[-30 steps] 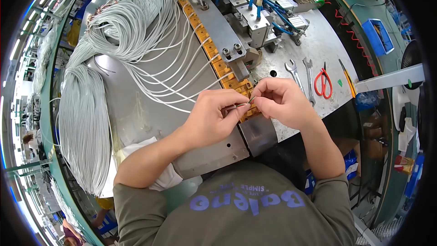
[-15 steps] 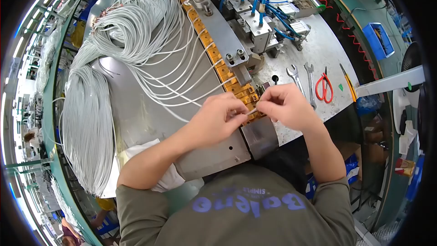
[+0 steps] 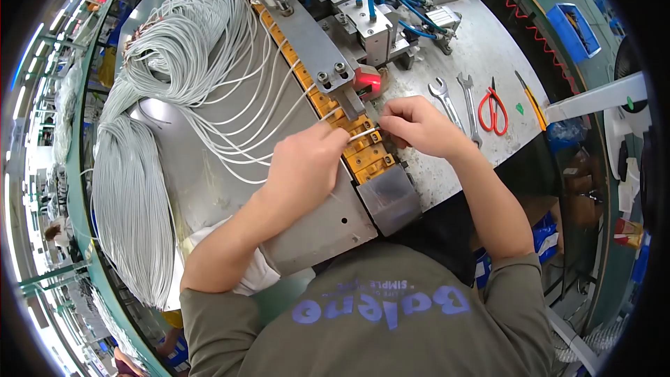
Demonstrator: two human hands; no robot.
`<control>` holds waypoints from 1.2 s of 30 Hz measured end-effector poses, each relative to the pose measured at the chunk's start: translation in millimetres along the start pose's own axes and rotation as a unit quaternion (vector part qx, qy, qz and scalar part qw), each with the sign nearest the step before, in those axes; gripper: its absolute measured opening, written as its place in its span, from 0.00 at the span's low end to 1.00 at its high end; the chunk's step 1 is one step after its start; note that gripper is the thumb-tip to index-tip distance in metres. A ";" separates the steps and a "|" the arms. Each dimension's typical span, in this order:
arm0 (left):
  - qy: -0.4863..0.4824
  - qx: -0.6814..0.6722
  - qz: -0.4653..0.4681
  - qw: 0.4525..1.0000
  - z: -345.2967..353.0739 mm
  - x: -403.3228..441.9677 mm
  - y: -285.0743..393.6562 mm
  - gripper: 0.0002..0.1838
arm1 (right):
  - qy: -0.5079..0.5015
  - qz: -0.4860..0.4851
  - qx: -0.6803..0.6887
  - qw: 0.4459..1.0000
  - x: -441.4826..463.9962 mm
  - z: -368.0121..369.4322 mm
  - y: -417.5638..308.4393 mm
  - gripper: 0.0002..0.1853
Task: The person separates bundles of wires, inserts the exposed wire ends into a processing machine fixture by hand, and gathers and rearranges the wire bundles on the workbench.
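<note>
Stretched between both hands, a white cable [image 3: 362, 135] lies across a slot of the yellow fixture strip [image 3: 366, 157]. My left hand [image 3: 307, 160] is closed round the cable on the strip's left side. On the right side, my right hand [image 3: 413, 126] pinches the cable's end; the tip is hidden by the fingers. A metal bar with bolts [image 3: 307, 42] stands over the strip just beyond my hands. Several white cables [image 3: 241, 132] run from the strip to a large bundle [image 3: 178, 49] at the left.
Right of the strip lie two wrenches [image 3: 447, 101], red-handled scissors [image 3: 493, 110] and a yellow-and-black tool [image 3: 532, 101]. Pneumatic parts with blue hoses [image 3: 373, 28] stand at the back. A red part [image 3: 368, 82] sits beside the bar. A blue bin [image 3: 574, 31] is at far right.
Both hands have moved forward along the strip, and the cable between them now lies over a slot. The red part beside the bar has come into view. The camera view has shifted slightly.
</note>
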State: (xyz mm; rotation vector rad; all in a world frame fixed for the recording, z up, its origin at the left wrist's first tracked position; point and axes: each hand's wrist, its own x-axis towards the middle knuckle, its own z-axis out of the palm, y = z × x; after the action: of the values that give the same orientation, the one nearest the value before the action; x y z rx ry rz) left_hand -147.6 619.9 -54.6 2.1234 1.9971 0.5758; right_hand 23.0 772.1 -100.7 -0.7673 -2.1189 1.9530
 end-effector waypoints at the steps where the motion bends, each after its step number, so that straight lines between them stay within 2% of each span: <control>1: -0.029 0.018 -0.009 0.999 -0.5 -0.1 5.0 0.03 | -0.023 0.023 0.052 0.998 1.2 0.8 5.0 0.11; 3: -0.085 0.055 -0.025 0.995 -3.3 1.0 15.4 0.04 | -0.018 0.009 0.064 0.998 2.0 4.5 8.8 0.11; 7: -0.029 -0.015 -0.006 0.999 5.7 -4.0 5.2 0.08 | -0.010 0.039 0.088 0.995 -0.2 -1.5 4.8 0.09; 10: 0.031 -0.110 0.001 0.993 4.0 -6.6 1.5 0.12 | 0.090 0.025 0.213 0.973 5.0 -10.8 13.0 0.09; 11: 0.042 -0.131 0.002 0.991 2.3 -5.2 2.8 0.14 | 0.073 0.018 0.207 0.975 3.9 -13.9 13.6 0.08; 14: 0.059 -0.192 -0.034 0.979 -4.7 -0.1 13.1 0.16 | 0.032 0.008 0.047 0.998 -19.5 2.4 -30.3 0.06; 17: 0.046 -0.217 -0.061 0.973 -9.6 0.7 18.3 0.19 | 0.023 -0.125 -0.026 0.991 -32.4 29.8 -55.0 0.07; 19: 0.041 -0.228 -0.048 0.972 -7.1 0.9 16.9 0.21 | 0.030 -0.207 -0.104 0.972 -29.1 39.2 -57.7 0.07; 22: 0.082 -0.151 0.008 0.985 -14.9 1.4 14.0 0.19 | 0.078 -0.150 -0.054 0.984 -26.4 35.3 -46.4 0.07; 23: 0.089 -0.146 0.012 0.985 -18.5 2.2 13.7 0.18 | 0.084 -0.086 -0.050 0.991 -29.3 30.4 -53.4 0.06; 26: 0.065 -0.234 -0.034 0.970 -25.1 1.3 16.1 0.11 | 0.070 -0.047 0.073 0.994 -33.0 29.8 -55.2 0.06; 29: 0.036 -0.315 -0.049 0.947 -20.6 2.0 12.4 0.04 | 0.027 -0.044 0.098 0.994 -33.8 24.6 -58.1 0.07; 33: -0.012 -0.344 -0.108 0.933 -22.1 0.8 14.6 0.04 | -0.016 0.010 0.085 0.996 -32.3 11.7 -48.2 0.07; 36: -0.031 -0.352 -0.116 0.928 -16.5 1.3 15.6 0.04 | 0.011 0.002 0.062 0.998 -38.4 17.1 -51.3 0.06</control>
State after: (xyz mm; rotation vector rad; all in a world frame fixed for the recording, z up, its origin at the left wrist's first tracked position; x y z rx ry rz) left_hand -139.7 617.5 -33.4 1.4341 1.6241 0.9807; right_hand 34.8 738.2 -44.9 -0.7672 -1.9631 2.0470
